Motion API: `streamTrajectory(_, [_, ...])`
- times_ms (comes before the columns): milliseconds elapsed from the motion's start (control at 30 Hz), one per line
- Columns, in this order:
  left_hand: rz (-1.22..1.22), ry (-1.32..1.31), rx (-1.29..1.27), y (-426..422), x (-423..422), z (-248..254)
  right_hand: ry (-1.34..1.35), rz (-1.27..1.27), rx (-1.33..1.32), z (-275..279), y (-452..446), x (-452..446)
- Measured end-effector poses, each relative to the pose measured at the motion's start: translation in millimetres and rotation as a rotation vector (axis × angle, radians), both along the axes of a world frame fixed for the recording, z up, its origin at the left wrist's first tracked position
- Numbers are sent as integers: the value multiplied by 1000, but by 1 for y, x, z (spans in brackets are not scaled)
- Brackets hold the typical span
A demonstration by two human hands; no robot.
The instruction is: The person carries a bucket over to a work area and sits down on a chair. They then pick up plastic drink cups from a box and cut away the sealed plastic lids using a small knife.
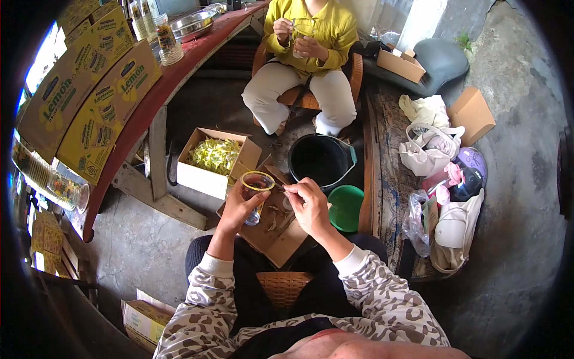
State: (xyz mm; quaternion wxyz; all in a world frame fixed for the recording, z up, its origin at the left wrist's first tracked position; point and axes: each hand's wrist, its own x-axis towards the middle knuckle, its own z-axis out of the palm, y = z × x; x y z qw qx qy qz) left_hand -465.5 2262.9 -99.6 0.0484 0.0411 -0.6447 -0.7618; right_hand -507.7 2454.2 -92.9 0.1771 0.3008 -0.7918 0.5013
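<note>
My left hand point(239, 206) is wrapped round a clear plastic cup point(253, 214) with a yellow rim and dark print. Just right of the rim, my right hand point(308, 202) pinches something thin and small that I cannot make out clearly. Under both hands lies a flattened cardboard piece point(286, 244) with scraps on it. Beyond my left hand stands a white-sided box point(200, 175) of yellow-green strips point(213, 155). A black bucket point(320, 160) is beyond my right hand, with a green basin point(345, 208) beside it.
A person point(308, 66) in a yellow top sits opposite, holding a clear cup. At left, a red-edged table point(179, 75) bears lemon drink boxes point(107, 110), stacked cups and a metal bowl. Bags point(431, 149) and a purple helmet point(470, 170) lie on a patterned bench at right.
</note>
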Motion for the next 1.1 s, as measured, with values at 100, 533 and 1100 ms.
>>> streamTrajectory(100, [-2,-10,-4,0,0,0,9,2,5,0,0,-1])
streamTrajectory(533, [-38,-14,-14,0,-1,-9,36,1,19,-2,0,-2])
streamTrajectory(1100, [-20,-29,-60,0,-2,-4,27,7,5,1,1,-1])
